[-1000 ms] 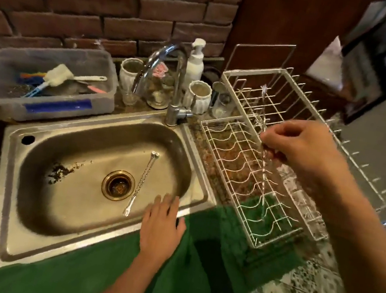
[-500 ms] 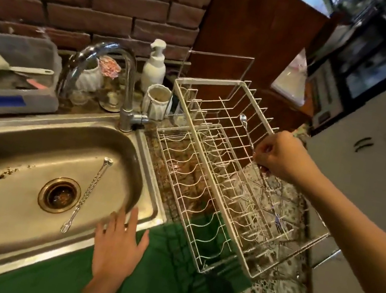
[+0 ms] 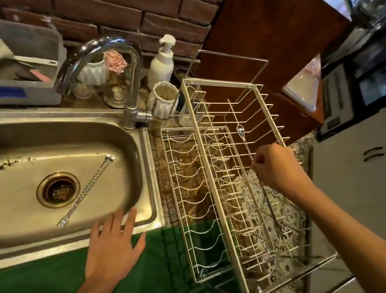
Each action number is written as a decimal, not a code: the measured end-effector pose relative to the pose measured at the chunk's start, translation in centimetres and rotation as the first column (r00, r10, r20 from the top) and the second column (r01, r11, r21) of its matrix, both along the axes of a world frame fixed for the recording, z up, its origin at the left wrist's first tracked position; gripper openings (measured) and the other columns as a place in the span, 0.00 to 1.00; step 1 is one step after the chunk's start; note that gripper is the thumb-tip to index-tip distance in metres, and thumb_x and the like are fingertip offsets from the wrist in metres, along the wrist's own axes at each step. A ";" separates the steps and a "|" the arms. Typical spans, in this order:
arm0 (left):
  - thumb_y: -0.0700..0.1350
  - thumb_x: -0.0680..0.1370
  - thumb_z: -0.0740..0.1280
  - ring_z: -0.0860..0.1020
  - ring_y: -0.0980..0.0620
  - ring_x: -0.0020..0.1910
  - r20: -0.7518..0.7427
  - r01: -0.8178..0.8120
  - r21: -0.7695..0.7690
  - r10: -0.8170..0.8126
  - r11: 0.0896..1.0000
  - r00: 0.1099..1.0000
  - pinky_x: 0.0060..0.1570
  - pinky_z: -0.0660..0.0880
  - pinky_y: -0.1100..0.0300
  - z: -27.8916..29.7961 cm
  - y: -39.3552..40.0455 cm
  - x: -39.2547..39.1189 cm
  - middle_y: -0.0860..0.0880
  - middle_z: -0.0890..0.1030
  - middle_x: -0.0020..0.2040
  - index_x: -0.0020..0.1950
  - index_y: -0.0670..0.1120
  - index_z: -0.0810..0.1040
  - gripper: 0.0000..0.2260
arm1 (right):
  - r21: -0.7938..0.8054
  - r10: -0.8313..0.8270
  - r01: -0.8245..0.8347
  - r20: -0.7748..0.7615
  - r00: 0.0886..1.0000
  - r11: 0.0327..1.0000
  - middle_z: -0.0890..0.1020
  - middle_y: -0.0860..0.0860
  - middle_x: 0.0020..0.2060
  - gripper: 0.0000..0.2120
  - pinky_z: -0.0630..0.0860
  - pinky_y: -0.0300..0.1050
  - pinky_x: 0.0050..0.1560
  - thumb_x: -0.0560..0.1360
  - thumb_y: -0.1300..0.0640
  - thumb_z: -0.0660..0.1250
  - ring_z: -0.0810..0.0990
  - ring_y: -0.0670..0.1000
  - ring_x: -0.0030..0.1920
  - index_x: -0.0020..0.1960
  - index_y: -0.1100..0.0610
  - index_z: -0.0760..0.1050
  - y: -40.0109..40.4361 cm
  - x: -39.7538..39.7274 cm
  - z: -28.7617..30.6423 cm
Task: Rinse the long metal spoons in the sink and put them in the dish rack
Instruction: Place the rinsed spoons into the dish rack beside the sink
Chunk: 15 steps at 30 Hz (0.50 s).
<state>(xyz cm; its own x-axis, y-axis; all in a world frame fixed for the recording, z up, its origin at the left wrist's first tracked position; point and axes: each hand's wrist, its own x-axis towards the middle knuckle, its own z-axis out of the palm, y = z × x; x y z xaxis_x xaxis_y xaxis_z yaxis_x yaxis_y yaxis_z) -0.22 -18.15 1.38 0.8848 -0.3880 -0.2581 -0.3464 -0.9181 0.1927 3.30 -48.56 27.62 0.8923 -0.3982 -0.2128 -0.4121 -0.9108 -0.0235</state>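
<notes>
Presently, item: long metal spoons, thin twisted-stem type, small bowl at one end.

Location, first piece: spoon [image 3: 245,142] held by the right hand [image 3: 273,169] over the far side of the dish rack [image 3: 225,190], bowl up and pointing away, stem slanting down through the closed fingers; the lower end is hidden among the wires. Right hand pinched shut around mid-stem.

Location, remaining pieces: spoons in the sink [image 3: 89,189], apparently two lying side by side and touching, just right of the drain [image 3: 58,189], bowls toward the faucet [image 3: 112,74], forked tips toward the near rim. Count uncertain beyond two.

Left hand [image 3: 112,248]: open, fingers spread, flat on the near edge of the sink [image 3: 3,252], holding nothing.

Handling, judged: light, rigid, likely slick when wet; the twisted stem should give better purchase than the smooth bowl. Narrow enough to slip between rack wires, so lay across several wires or stand in a tight cell. In the basin, lifting by an end looks easier than pinching mid-stem flat against steel.
</notes>
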 end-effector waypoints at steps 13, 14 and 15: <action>0.66 0.78 0.52 0.75 0.41 0.67 0.006 0.011 -0.002 -0.011 1.000 1.000 0.67 0.67 0.40 0.5 0.1 0.0 0.41 0.78 0.69 0.78 0.48 0.66 0.33 | -0.008 0.043 -0.042 0.018 0.999 0.999 0.83 0.54 0.38 0.03 0.83 0.47 0.41 0.77 0.64 0.68 0.82 0.50 0.37 0.45 0.62 0.80 -0.1 -0.9 -0.2; 0.65 0.79 0.51 0.75 0.41 0.67 0.007 0.013 -0.003 -0.013 1.000 1.000 0.67 0.66 0.40 0.6 0.1 0.0 0.41 0.77 0.69 0.78 0.48 0.66 0.33 | -0.008 0.043 -0.043 0.016 0.999 0.999 0.82 0.54 0.38 0.03 0.84 0.48 0.41 0.77 0.64 0.69 0.82 0.51 0.37 0.45 0.62 0.80 -0.2 -0.9 -0.2; 0.65 0.79 0.51 0.75 0.41 0.67 0.008 0.014 -0.006 -0.014 1.000 1.000 0.67 0.66 0.40 0.6 0.1 0.0 0.41 0.77 0.69 0.78 0.48 0.66 0.33 | -0.009 0.045 -0.044 0.016 0.999 0.999 0.82 0.54 0.38 0.03 0.84 0.48 0.41 0.77 0.64 0.69 0.82 0.51 0.37 0.45 0.62 0.80 -0.2 -1.0 -0.3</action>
<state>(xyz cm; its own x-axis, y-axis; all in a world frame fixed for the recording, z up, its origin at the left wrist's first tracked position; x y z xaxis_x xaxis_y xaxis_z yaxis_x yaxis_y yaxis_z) -0.24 -18.04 1.99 0.8816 -0.4015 -0.2483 -0.3604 -0.9121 0.1954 2.31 -48.78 27.34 0.9125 -0.3598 -0.1947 -0.3709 -0.9284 -0.0225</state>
